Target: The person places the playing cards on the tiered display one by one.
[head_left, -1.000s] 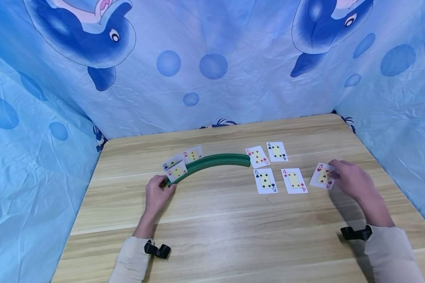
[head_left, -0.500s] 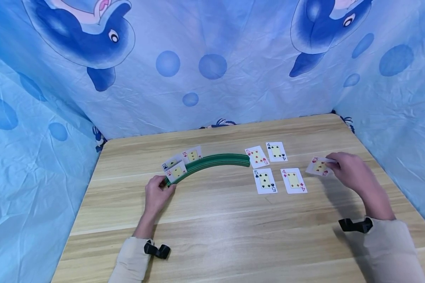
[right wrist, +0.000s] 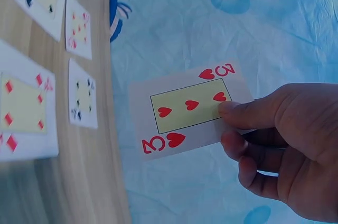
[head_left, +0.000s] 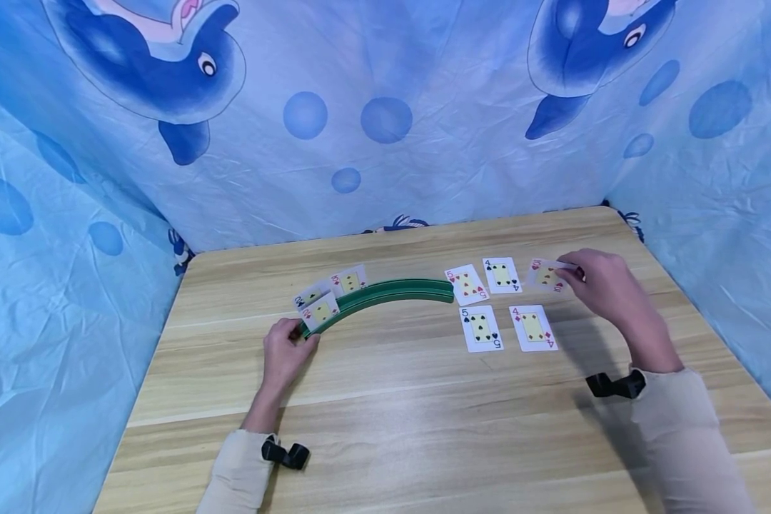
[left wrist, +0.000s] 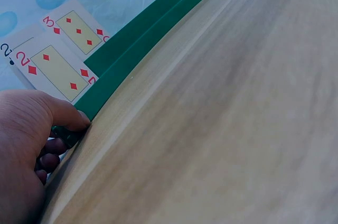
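Note:
A three of hearts playing card (right wrist: 191,105) is pinched between the thumb and fingers of my right hand (head_left: 607,285), raised above the table at the right. My left hand (head_left: 287,353) grips the left end of a curved green card holder (head_left: 398,289); in the left wrist view the thumb lies on its front edge. Standing in the holder's left part are the two of diamonds (left wrist: 59,71), the three of diamonds (left wrist: 76,28) behind it, and a black two (head_left: 311,293), mostly covered.
Face up on the wooden table (head_left: 385,428) at the right lie the five of hearts (head_left: 467,285), four of spades (head_left: 502,275), five of spades (head_left: 481,329) and four of diamonds (head_left: 534,328). The five of hearts touches or nearly touches the holder's right end. A blue curtain (head_left: 385,178) surrounds the table.
My right hand has lifted the three of hearts off the table and carried it up, away from me and to the left. My left hand and the holder have stayed put.

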{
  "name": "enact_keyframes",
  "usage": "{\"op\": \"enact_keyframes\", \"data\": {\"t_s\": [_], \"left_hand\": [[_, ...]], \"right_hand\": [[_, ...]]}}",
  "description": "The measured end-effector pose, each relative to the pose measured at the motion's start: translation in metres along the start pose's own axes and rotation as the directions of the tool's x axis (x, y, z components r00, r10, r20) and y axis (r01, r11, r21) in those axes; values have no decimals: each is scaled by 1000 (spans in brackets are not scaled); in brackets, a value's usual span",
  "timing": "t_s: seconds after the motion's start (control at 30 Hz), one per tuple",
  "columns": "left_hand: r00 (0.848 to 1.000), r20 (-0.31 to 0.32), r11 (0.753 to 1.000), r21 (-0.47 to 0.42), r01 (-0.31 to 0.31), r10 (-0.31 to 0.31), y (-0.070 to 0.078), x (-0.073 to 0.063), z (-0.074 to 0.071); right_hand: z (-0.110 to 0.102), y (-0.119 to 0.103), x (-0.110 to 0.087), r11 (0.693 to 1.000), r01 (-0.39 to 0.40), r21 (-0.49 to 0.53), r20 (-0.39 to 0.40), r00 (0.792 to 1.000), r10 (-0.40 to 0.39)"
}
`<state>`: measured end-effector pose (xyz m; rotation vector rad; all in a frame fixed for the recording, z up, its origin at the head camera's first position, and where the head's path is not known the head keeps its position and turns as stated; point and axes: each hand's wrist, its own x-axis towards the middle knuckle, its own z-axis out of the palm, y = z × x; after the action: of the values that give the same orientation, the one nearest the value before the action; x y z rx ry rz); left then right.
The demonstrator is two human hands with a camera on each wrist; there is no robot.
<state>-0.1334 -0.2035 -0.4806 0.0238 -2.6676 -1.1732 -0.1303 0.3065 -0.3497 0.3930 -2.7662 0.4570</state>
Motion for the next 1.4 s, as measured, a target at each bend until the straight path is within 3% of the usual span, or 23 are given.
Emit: {"op": "enact_keyframes", "data": {"t_s": [0.53, 0.8, 1.4], "left_hand": [[1000, 21, 1000, -9, 19, -19, 2, 0, -1], [999, 23, 1000, -11, 23, -23, 1, 1, -1], [999, 20, 999, -34, 33, -32, 1, 0, -1]], "right_hand": [[5, -37, 32, 996, 49, 73, -28, 999, -47], [9, -62, 54, 984, 131, 123, -64, 990, -123], [37, -116, 89, 947, 199, 253, 36, 976, -215]]}}
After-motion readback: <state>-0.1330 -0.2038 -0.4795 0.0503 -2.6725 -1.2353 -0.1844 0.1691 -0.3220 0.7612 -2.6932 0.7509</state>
